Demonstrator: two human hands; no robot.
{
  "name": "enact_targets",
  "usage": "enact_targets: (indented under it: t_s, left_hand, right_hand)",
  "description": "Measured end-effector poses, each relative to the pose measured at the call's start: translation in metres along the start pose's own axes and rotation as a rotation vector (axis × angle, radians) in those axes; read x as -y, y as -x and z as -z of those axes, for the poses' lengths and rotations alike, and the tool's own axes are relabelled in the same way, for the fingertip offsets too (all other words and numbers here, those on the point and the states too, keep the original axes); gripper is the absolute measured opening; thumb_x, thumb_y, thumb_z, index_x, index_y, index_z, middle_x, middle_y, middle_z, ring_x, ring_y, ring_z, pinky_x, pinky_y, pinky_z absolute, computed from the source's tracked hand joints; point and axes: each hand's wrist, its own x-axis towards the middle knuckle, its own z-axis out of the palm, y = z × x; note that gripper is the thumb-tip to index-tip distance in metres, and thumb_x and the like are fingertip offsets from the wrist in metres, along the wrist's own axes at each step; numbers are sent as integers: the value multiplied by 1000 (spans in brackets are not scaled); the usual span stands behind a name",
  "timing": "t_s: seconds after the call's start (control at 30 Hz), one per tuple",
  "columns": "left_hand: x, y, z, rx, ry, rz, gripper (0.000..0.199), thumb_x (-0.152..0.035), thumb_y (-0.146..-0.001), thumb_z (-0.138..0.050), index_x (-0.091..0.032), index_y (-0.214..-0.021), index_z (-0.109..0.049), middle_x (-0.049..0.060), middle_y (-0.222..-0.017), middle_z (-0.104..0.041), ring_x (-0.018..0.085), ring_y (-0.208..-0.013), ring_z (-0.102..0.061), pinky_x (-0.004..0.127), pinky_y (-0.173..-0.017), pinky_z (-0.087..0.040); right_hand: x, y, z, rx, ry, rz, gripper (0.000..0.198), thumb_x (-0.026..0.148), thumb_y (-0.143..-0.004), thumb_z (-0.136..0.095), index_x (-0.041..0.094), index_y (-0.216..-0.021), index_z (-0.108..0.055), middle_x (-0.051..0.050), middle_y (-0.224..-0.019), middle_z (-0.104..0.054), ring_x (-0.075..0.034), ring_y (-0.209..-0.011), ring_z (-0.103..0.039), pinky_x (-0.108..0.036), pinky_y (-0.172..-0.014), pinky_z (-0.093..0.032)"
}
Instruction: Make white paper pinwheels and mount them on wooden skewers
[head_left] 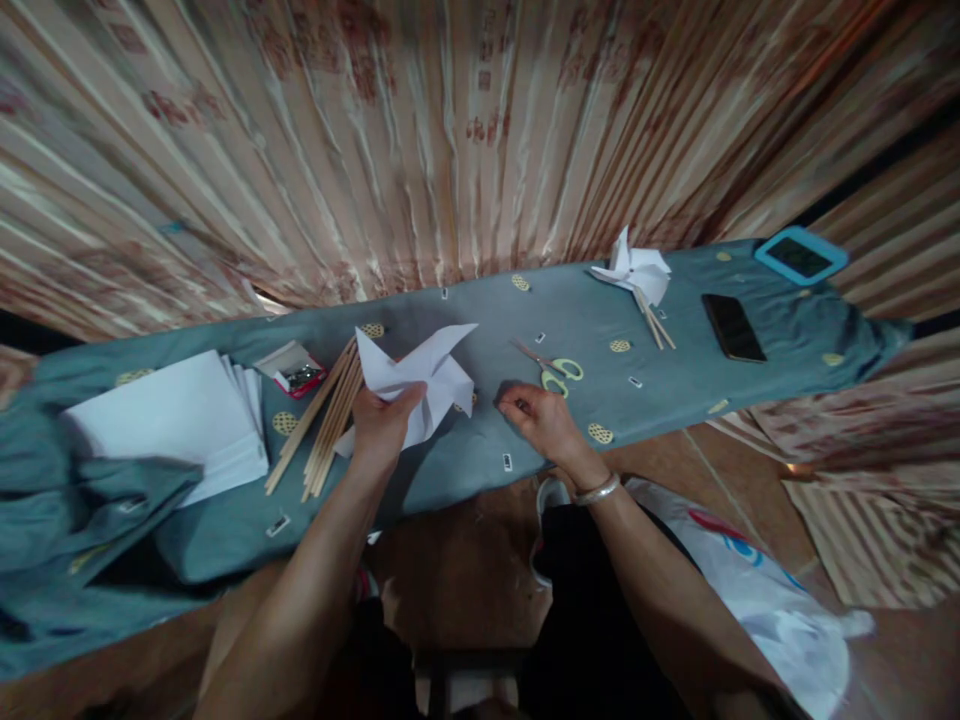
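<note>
White folded paper makes up the four-bladed pinwheel (pixel 446 385) in the left hand (pixel 381 425), which pinches it on its near left side, thumb on top close to the centre, with the blades spreading far and right beyond the grip. The right hand (pixel 551 425), with a silver bangle (pixel 598 490) at its wrist, is curled closed to the right of the pinwheel, apart from it; whether its fingertips pinch anything small, I cannot tell.

Beneath both runs a long grey-green patterned cloth (pixel 465 475), its near edge just below the hands. Pale wooden sticks (pixel 322 430) crowd the pinwheel's left side. Green-handled scissors (pixel 562 372) lie just beyond the right hand. A stretch of cloth separates the two hands, and a wider one runs right from the scissors to a black phone (pixel 733 327).
</note>
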Motion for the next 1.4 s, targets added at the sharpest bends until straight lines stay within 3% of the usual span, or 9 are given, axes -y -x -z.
enact_targets:
  t_s: [0.17,0.33,0.5,0.63,0.9,1.1,1.27,1.4]
  left_hand:
    - [7,-4,-1,9,-5,-12,28,-24,-48,-83,-16,-72,-71,3,-73,-74,22,-74,-70,33,-76,-57]
    - [5,-4,1,1,15,-21,25,-23,-47,-83,-18,-67,-70,2,-73,-75,24,-77,-71,36,-79,-58]
    - [4,-3,4,-2,35,-20,31,-20,-48,-85,-17,-76,-72,3,-74,-74,25,-81,-71,35,-79,-57]
    - [6,-3,6,-16,17,-33,39,-20,-48,-85,-19,-85,-72,2,-75,-74,25,-80,-71,35,-79,-57]
    - [9,0,5,59,-24,-87,27,-24,-54,-83,-21,-79,-72,2,-76,-75,24,-77,-71,35,-77,-58]
    - [9,-2,2,17,-6,8,24,-20,-51,-82,-17,-73,-72,4,-76,-74,24,-76,-70,34,-73,-57]
    - [9,-3,2,2,23,17,26,-18,-50,-83,-17,-74,-72,4,-77,-74,25,-80,-71,35,-76,-57]
    - [10,-2,4,18,6,-8,29,-24,-51,-84,-17,-76,-72,3,-77,-74,23,-75,-70,33,-71,-57]
  right_hand:
    - [-3,-10,-13,-14,-34,113,18,27,-84,-55,22,-85,-72,-6,-98,-73,-21,-94,-67,-36,-89,-52]
    - [-9,-14,-12,22,-325,-85,27,45,-82,-61,23,-90,-74,-5,-111,-70,-19,-83,-65,-33,-68,-60]
    - [-14,-18,16,-63,-367,-154,29,47,-75,-70,22,-89,-75,-5,-96,-71,-18,-79,-63,-30,-59,-59]
    - [-20,-21,24,-80,-388,-165,23,42,-76,-69,23,-88,-75,-4,-86,-72,-20,-83,-67,-33,-69,-59]
    - [-21,-15,-1,-11,-244,-24,26,39,-83,-58,23,-96,-75,-5,-102,-75,-22,-100,-67,-43,-100,-48]
    - [-23,-15,7,-6,-300,-55,27,40,-84,-58,24,-100,-74,-4,-101,-76,-21,-96,-68,-41,-95,-50]
    - [-23,-13,23,-132,71,6,19,29,-80,-59,26,-89,-76,-3,-91,-76,-24,-85,-68,-42,-86,-52]
    - [-18,-9,24,-72,222,67,12,25,-77,-63,25,-80,-74,-5,-91,-75,-25,-85,-68,-40,-83,-52]
